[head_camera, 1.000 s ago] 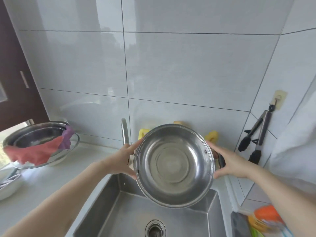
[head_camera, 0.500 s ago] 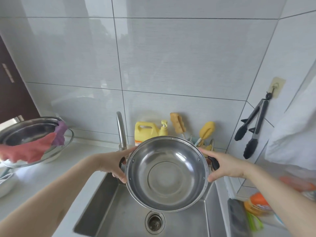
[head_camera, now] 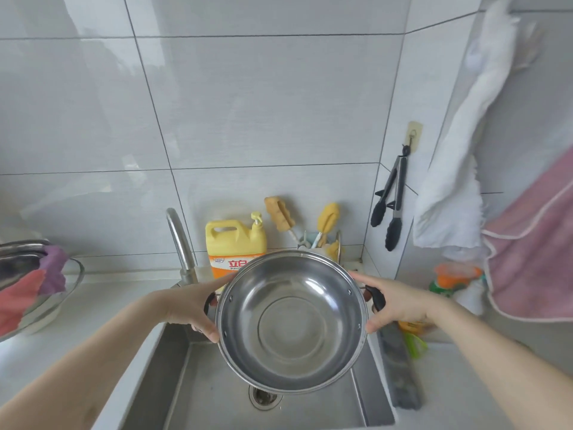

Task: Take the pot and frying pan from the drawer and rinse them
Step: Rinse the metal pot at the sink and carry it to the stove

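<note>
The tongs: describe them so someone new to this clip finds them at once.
Start at the sink and look up its right side to the tiled side wall. There, black-tipped tongs hang from a small stick-on hook, left of the white towel. Unlike the yellow sponge brushes standing in a holder behind the pot, they dangle tips down.

I see pot [head_camera: 293, 321] – polished steel, mirror-glossy; sink [head_camera: 217, 395] brushed metal, duller; wall tiles [head_camera: 263, 103] glossy – towel [head_camera: 449, 181] rough cloth.

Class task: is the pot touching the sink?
Apart. The head view shows the pot held tilted by both hands above the sink, its drain visible below the rim.
</note>
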`<action>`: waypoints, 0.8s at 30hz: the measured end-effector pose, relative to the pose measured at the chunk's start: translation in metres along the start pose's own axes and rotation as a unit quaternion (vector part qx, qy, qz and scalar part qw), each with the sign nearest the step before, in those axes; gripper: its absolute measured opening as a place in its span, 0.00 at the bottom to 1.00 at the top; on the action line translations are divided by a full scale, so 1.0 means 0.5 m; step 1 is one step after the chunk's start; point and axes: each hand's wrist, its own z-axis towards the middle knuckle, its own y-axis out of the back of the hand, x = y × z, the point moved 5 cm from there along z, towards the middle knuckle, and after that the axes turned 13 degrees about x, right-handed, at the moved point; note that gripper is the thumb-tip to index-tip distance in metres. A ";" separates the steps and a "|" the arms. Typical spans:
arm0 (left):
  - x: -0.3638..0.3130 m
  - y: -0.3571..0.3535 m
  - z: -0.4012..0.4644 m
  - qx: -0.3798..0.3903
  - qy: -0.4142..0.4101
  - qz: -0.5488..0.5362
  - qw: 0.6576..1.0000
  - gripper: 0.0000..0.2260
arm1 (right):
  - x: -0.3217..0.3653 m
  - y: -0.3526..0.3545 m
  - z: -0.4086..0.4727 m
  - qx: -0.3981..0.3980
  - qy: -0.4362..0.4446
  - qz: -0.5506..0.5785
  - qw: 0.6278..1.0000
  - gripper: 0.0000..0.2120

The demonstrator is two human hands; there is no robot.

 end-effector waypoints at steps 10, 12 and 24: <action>-0.267 -0.120 0.129 0.080 -0.111 0.086 0.987 0.57 | -0.142 -0.047 -0.340 -0.106 -0.020 0.074 0.991 0.55; -0.349 -0.169 0.159 0.109 -0.139 0.104 0.979 0.56 | -0.194 -0.063 -0.441 -0.146 -0.054 0.098 0.983 0.55; -0.939 -0.707 0.218 0.257 -0.279 0.252 0.890 0.55 | -0.366 -0.328 -1.246 -0.322 -0.227 0.154 0.906 0.54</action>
